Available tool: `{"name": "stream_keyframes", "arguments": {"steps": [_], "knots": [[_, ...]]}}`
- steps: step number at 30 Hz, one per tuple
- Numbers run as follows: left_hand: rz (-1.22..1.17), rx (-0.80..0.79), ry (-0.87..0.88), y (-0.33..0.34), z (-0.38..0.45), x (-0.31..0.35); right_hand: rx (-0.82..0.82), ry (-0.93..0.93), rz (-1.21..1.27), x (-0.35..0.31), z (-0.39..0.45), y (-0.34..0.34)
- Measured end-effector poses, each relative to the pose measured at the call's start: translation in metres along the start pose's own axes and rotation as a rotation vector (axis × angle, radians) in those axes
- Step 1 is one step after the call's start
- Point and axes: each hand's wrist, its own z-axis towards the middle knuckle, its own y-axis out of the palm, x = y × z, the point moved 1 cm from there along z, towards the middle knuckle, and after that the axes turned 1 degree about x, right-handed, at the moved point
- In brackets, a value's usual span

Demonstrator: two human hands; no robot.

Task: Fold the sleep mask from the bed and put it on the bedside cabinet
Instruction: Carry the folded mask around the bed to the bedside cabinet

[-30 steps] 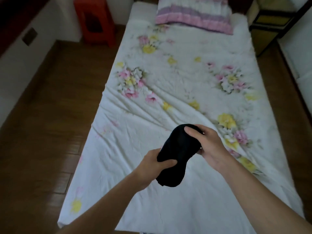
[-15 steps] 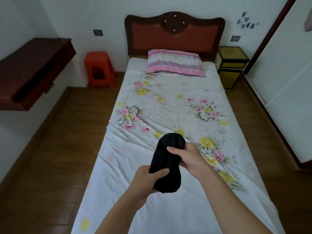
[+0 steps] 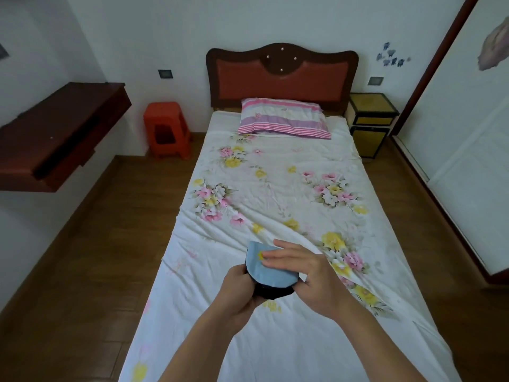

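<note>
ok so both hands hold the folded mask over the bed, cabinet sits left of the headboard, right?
Not quite. In the head view the cabinet sits right of the headboard. Both hands, left and right, do hold the folded mask over the bed.

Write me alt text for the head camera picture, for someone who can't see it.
Two hands hold a folded sleep mask, light blue side up, above the foot of a bed with a floral sheet: the left hand grips its edge and the right hand rests on top. A yellow bedside cabinet stands by the headboard, far right.
</note>
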Motion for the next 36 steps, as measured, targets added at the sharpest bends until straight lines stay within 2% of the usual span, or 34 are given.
{"name": "stream_keyframes", "arguments": {"steps": [4, 7, 10, 14, 18, 22, 29, 36], "knots": [[-0.135, -0.112, -0.047, 0.001, -0.01, -0.006, -0.061, -0.003, -0.065, -0.002, -0.01, -0.005], [-0.298, -0.11, -0.105, -0.002, -0.013, -0.01, -0.089, -0.023, -0.117, -0.006, -0.014, -0.007], [-0.249, -0.132, -0.074, -0.001, -0.019, -0.01, -0.076, -0.048, -0.129, -0.014, -0.016, -0.007], [-0.055, -0.075, 0.005, 0.002, -0.024, -0.007, 0.094, 0.155, 0.177, -0.021, -0.018, -0.017], [-0.03, -0.043, 0.056, 0.0, -0.027, -0.004, 0.329, 0.502, 0.63, -0.021, -0.025, -0.021], [-0.056, -0.041, 0.086, 0.003, -0.028, -0.005, 0.325, 0.773, 0.894, -0.022, -0.036, -0.01], [0.054, 0.038, 0.096, 0.005, -0.026, -0.019, 0.436, 0.911, 0.962, -0.017, -0.062, 0.004], [0.074, 0.02, 0.089, 0.015, -0.02, -0.035, 0.507, 0.959, 0.974, -0.01, -0.082, 0.004]]}}
